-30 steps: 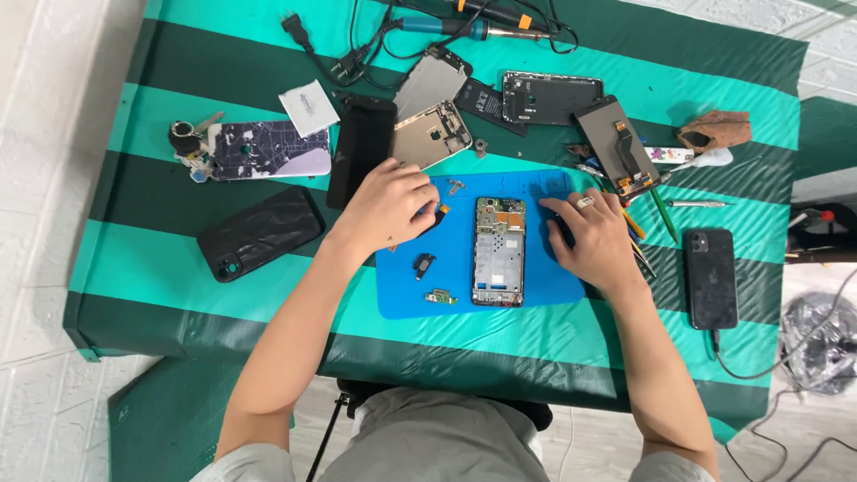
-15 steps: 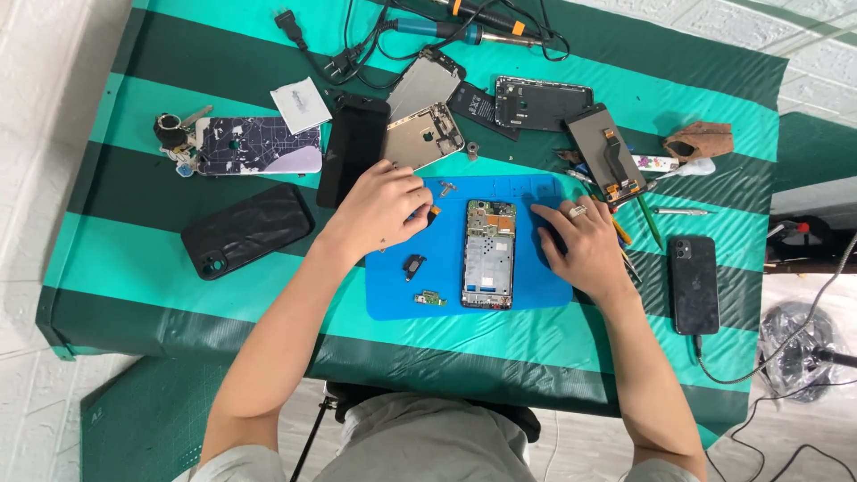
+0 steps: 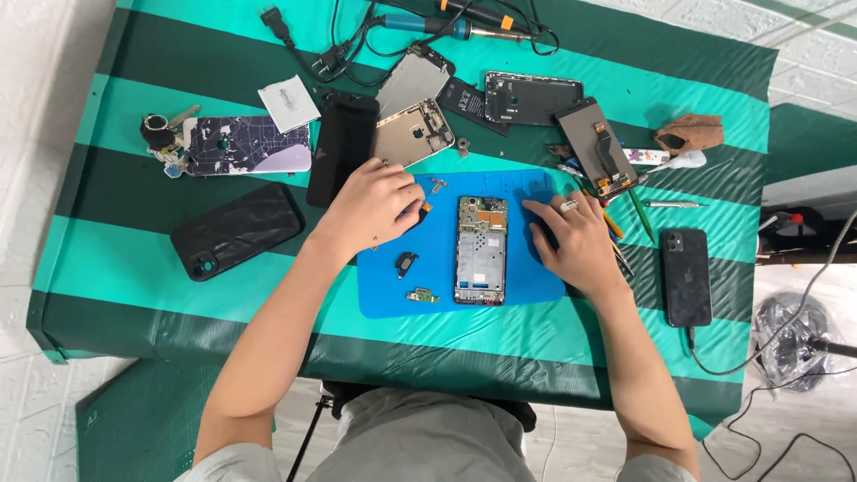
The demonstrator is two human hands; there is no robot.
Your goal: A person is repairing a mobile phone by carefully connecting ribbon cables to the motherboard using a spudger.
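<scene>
Staying flat on blue mat point(image 3: 527, 277), left hand point(image 3: 370, 207), right hand point(image 3: 571, 239), unmoved

Counted on the striped green cloth: one blue rubber work mat point(image 3: 527, 277). One opened phone frame with exposed circuit boards point(image 3: 481, 251) on it. Three small loose parts beside that: a dark speaker module point(image 3: 406, 263), a little green board strip point(image 3: 422, 295), a tiny metal bracket point(image 3: 436, 186). Two black phone cases: one at left point(image 3: 237, 229), one at right point(image 3: 686, 276). One patterned white-and-purple back cover point(image 3: 247, 145). Two bare metal phone housings point(image 3: 412, 134) point(image 3: 412, 81). One black screen panel with a flex cable point(image 3: 597, 147). One blue-handled soldering iron point(image 3: 451, 27). Two hands: left hand point(image 3: 373, 206), right hand point(image 3: 571, 237).
</scene>
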